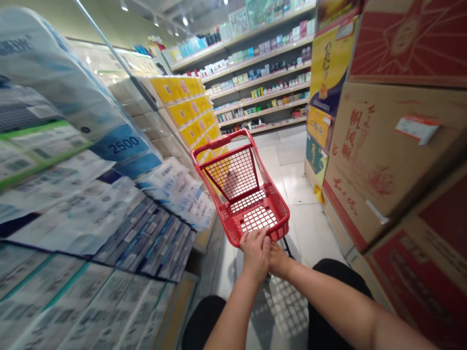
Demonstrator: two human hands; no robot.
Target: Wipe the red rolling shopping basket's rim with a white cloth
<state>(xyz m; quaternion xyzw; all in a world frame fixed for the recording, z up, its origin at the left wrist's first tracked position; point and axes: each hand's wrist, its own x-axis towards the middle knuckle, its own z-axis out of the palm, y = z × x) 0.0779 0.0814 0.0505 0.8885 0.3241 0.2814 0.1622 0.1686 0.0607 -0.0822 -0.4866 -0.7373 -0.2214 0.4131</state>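
A red plastic shopping cart [283,214] with grid walls stands right in front of me, its basket bare inside. My left hand [254,247] is closed over the middle of the cart's near rim. Close against it, my right hand [279,257] is closed at the same rim, its fingers partly hidden by the left. The two hands touch. Past the basket, a raised red bar [221,141] crosses the cart's far, higher end. My black-clad knees [339,279] show on either side of the arms.
Packs of tissue paper [171,187] are stacked along the left, with yellow boxes [189,116] beyond. Cardboard cartons [386,160] line the right side. Shelves [262,70] of small goods span the back. Pale floor tiles [310,223] run between the stacks.
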